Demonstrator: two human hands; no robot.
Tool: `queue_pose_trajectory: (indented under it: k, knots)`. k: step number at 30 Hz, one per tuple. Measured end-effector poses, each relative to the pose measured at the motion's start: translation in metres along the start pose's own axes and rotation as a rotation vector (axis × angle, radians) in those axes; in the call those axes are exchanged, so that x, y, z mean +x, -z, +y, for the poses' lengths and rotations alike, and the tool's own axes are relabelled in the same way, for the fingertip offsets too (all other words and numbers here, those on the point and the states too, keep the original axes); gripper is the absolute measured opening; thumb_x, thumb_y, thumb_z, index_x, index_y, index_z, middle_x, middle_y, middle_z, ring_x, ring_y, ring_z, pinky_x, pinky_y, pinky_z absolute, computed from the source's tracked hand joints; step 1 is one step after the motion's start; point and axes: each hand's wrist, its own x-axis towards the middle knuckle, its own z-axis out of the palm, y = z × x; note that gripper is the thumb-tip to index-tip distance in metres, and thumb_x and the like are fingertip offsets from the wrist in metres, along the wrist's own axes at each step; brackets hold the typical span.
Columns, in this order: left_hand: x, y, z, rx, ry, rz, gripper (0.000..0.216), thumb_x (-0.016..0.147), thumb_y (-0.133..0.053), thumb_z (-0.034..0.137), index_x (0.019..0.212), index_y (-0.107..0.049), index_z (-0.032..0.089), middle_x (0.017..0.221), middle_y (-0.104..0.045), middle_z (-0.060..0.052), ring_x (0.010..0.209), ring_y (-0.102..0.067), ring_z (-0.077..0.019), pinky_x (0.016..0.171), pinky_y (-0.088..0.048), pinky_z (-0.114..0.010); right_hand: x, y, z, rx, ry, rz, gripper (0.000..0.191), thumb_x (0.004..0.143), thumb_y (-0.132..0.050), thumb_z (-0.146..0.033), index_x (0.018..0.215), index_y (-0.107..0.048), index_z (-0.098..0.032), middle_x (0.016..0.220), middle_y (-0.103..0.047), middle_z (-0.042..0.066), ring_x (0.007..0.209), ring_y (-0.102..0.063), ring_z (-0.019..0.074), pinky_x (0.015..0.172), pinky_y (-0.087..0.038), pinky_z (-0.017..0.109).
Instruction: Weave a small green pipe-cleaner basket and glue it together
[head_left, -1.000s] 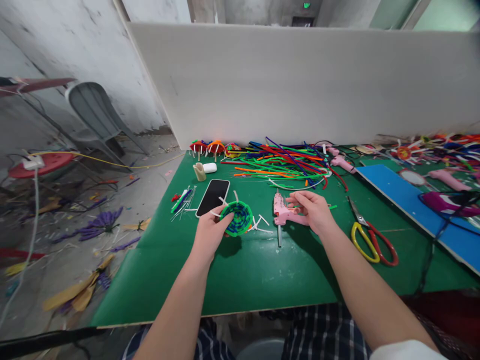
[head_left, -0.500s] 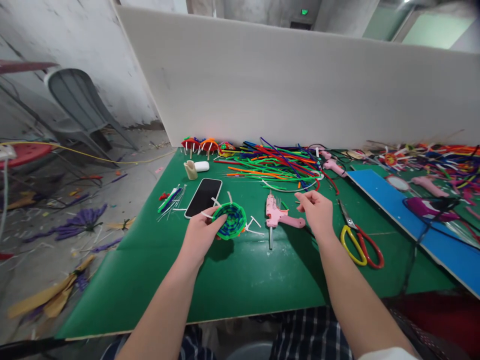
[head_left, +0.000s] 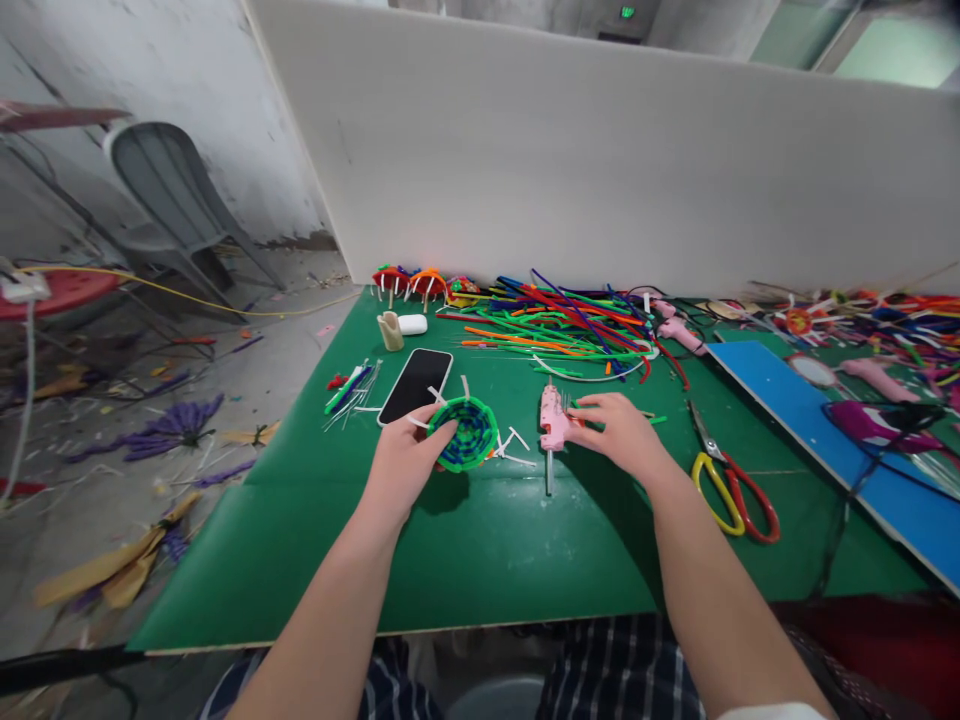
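Note:
My left hand [head_left: 409, 455] pinches a small round woven disc [head_left: 466, 434] of green and blue pipe cleaners, its thumb over the near side. White strips stick out from the disc's edge. My right hand [head_left: 619, 435] has its thumb and fingers closed around the handle of a pink hot glue gun [head_left: 553, 418], hiding most of that handle. The glue gun lies on the green table, with a clear glue stick [head_left: 550, 472] poking out of its rear. Short white pieces [head_left: 514, 445] lie between the disc and the glue gun.
Scissors [head_left: 724, 480] with yellow and red handles lie right of my right hand. Behind the disc lies a phone [head_left: 416, 385]. Many coloured pipe cleaners [head_left: 555, 320] are heaped by the white partition [head_left: 562, 170]. A blue board [head_left: 825, 430] slants across the right side.
My right hand has moved left and closed around the glue gun's handle; before, it was beside it with fingertips together. My left hand still holds the woven disc. The view has shifted slightly.

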Motion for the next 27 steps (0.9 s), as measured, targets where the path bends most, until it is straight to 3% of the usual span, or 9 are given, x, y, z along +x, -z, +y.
queue_pose_trajectory:
  k: [2, 4, 8, 10, 13, 17, 21, 24, 27]
  knots:
    - [0.0, 0.001, 0.0, 0.006, -0.014, 0.01, 0.037, 0.064, -0.06, 0.036, 0.096, -0.063, 0.018, 0.075, -0.065, -0.003, 0.057, -0.057, -0.013, 0.045, -0.042, -0.021, -0.001, -0.005, 0.003, -0.144, 0.07, -0.119, 0.053, 0.058, -0.065, -0.051, 0.1, -0.063, -0.019, 0.106, -0.058, 0.011, 0.102, -0.047, 0.0287, 0.085, -0.039, 0.041]
    - [-0.001, 0.001, 0.0, 0.018, -0.023, 0.013, 0.036, 0.065, -0.059, 0.036, 0.096, -0.063, 0.018, 0.073, -0.065, -0.003, 0.056, -0.056, -0.0128, 0.044, -0.041, -0.02, -0.001, -0.009, 0.004, -0.226, 0.076, -0.148, 0.058, 0.056, -0.067, -0.049, 0.104, -0.06, -0.017, 0.106, -0.057, 0.012, 0.101, -0.046, 0.029, 0.085, -0.039, 0.041]
    - [-0.001, 0.001, 0.0, 0.041, -0.027, 0.004, 0.034, 0.066, -0.058, 0.035, 0.095, -0.063, 0.018, 0.07, -0.064, -0.003, 0.054, -0.055, -0.0125, 0.043, -0.042, -0.02, -0.002, -0.01, 0.0, -0.253, 0.063, -0.103, 0.03, 0.066, -0.061, -0.034, 0.092, -0.062, -0.019, 0.092, -0.056, 0.008, 0.088, -0.048, 0.0244, 0.079, -0.041, 0.037]
    - [-0.001, 0.001, 0.0, 0.044, -0.031, 0.002, 0.034, 0.067, -0.058, 0.035, 0.095, -0.063, 0.018, 0.071, -0.064, -0.003, 0.055, -0.055, -0.0128, 0.043, -0.042, -0.021, -0.001, -0.007, -0.004, -0.17, 0.056, -0.082, 0.025, 0.068, -0.058, -0.029, 0.091, -0.06, -0.019, 0.09, -0.055, 0.007, 0.086, -0.049, 0.0229, 0.079, -0.04, 0.036]
    - [-0.001, 0.002, 0.0, 0.041, -0.04, 0.004, 0.034, 0.067, -0.058, 0.035, 0.096, -0.063, 0.018, 0.073, -0.064, -0.003, 0.056, -0.056, -0.0129, 0.045, -0.043, -0.021, 0.0, -0.001, -0.01, 0.122, -0.045, 0.032, 0.028, 0.07, -0.056, -0.031, 0.095, -0.055, -0.02, 0.092, -0.056, 0.006, 0.083, -0.051, 0.0195, 0.074, -0.042, 0.033]
    - [-0.003, 0.003, 0.002, 0.052, -0.04, 0.008, 0.033, 0.067, -0.057, 0.036, 0.095, -0.063, 0.018, 0.071, -0.064, -0.003, 0.054, -0.055, -0.0125, 0.044, -0.043, -0.021, 0.003, 0.006, -0.016, 0.808, -0.291, 0.227, 0.034, 0.072, -0.052, -0.045, 0.097, -0.051, -0.022, 0.083, -0.057, 0.001, 0.051, -0.046, 0.0089, 0.046, -0.038, 0.023]
    - [-0.002, 0.002, 0.001, 0.072, -0.062, 0.011, 0.032, 0.068, -0.057, 0.036, 0.094, -0.063, 0.018, 0.068, -0.063, -0.002, 0.053, -0.055, -0.0125, 0.043, -0.043, -0.021, 0.007, 0.011, -0.019, 1.294, -0.329, 0.206, 0.038, 0.07, -0.048, -0.052, 0.089, -0.053, -0.019, 0.073, -0.055, -0.001, 0.035, -0.032, 0.0033, 0.032, -0.025, 0.02]
    - [0.0, -0.001, -0.004, 0.116, -0.081, 0.047, 0.032, 0.068, -0.056, 0.035, 0.094, -0.063, 0.019, 0.068, -0.063, -0.002, 0.053, -0.055, -0.0125, 0.043, -0.043, -0.021, 0.004, 0.006, -0.026, 1.229, -0.302, 0.274, 0.031, 0.072, -0.049, -0.048, 0.078, -0.051, -0.018, 0.059, -0.048, -0.004, 0.033, -0.031, 0.0035, 0.031, -0.024, 0.019]
    - [0.001, -0.004, -0.008, 0.209, -0.102, 0.109, 0.03, 0.069, -0.054, 0.033, 0.095, -0.064, 0.021, 0.067, -0.064, -0.001, 0.051, -0.054, -0.012, 0.044, -0.043, -0.021, -0.007, -0.006, -0.039, 0.836, -0.233, 0.489, 0.019, 0.074, -0.052, -0.038, 0.072, -0.047, -0.02, 0.052, -0.044, -0.005, 0.039, -0.04, 0.007, 0.038, -0.032, 0.02]
